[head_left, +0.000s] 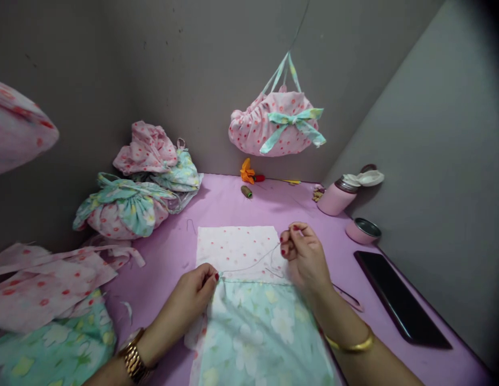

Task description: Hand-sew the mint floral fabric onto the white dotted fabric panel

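My left hand (pixel 196 287) pinches the seam of a two-panel cloth, where white fabric with pink dots (pixel 237 252) meets mint floral fabric (pixel 261 335). My right hand (pixel 304 257) is raised over the white panel's right side, its fingertips pinched on a thin pale thread (pixel 253 262). That thread runs slackly from the seam up to those fingertips. Any needle is too small to make out. Both wrists are bare of tools, with a gold wristwatch (pixel 133 362) on the left and a gold bangle (pixel 349 343) on the right.
A lilac tablecloth (pixel 229 203) covers the table, with a thread spool (pixel 246 191) and orange fabric flower (pixel 246 171) at the back. Sewn pouches (pixel 124 209) and cut fabric (pixel 40 287) lie left. A pink flask (pixel 336 195), black tablet (pixel 400 300) and hanging pouch (pixel 277 123) stand right and above.
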A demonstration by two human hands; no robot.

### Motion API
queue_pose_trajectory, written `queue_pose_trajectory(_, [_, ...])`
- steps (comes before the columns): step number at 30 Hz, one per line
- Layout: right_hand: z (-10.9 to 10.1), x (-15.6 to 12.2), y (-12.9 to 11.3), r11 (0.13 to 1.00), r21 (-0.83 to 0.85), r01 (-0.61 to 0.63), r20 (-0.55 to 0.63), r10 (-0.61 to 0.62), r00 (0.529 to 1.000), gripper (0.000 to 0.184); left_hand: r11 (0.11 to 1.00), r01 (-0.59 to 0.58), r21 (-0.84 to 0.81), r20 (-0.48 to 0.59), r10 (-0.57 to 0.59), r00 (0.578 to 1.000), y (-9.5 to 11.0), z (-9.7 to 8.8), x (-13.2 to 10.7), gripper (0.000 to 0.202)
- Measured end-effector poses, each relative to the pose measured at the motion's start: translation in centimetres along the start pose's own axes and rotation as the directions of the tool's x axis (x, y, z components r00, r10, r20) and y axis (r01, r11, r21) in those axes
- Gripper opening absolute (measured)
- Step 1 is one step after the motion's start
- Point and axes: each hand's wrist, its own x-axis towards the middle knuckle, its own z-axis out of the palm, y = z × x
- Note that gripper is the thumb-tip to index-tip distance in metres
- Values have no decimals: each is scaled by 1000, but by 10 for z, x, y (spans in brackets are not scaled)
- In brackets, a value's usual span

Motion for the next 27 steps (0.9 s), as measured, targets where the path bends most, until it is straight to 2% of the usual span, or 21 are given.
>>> queue_pose_trajectory(3, [-17,15,-14,996,57,72,-188,-60,980,33,1000,-6,-13,-17,6,1000,0,-1,0,21])
queue_pose_trajectory(5, [-30,25,-23,990,78,117,-265,-92,960,32,1000,-7,-13,-42,7,999,1,-1,-1,21])
queue_pose_trajectory(8, [-45,34,-28,980,15,196,-314,-182,932,29,1000,-10,-5,-77,9,997,-1,-2,1,21])
queue_pose_trajectory(11, [-50,36,-20,976,-80,203,-295,-218,930,29,1000,-3,-25,-70,1,998,-4,-2,3,22])
queue_pose_trajectory(12, [-50,36,-16,976,-120,184,-266,-210,941,30,999,0,-40,-64,-3,998,-6,-2,3,22])
queue_pose_trajectory(14, [-50,35,-10,915,-370,163,-136,-227,964,30,998,2,-66,-60,-6,998,-8,-2,4,22])
queue_pose_trajectory(16, [-51,30,-10,715,-671,196,44,-225,973,26,996,-3,-84,-65,-2,998,-10,-1,4,22])
queue_pose_trajectory(18, [-52,21,-15,520,-817,249,189,-166,968,13,995,-2,-98,-62,-4,998,-11,-1,4,21])
queue_pose_trajectory(19, [-53,14,-19,475,-837,271,259,-93,961,7,995,3,-104,-58,-9,998,-11,-1,3,22])
queue_pose_trajectory(20, [-54,7,-22,437,-848,300,335,2,942,9,995,9,-104,-52,-14,999,-10,-1,3,23])
queue_pose_trajectory(22, [-59,-9,-26,325,-856,403,477,192,858,13,997,-7,-71,-51,3,999,-8,-2,3,23])
queue_pose_trajectory(23, [-61,-15,-27,285,-845,452,522,256,814,14,999,-28,-38,-65,26,998,-7,-3,3,23])
queue_pose_trajectory(24, [-64,-21,-27,270,-835,480,545,282,789,16,999,-51,4,-85,51,995,-5,-5,3,23])
queue_pose_trajectory(27, [-70,-30,-21,304,-838,453,525,225,821,24,989,-95,112,-131,109,985,-1,-11,5,21])
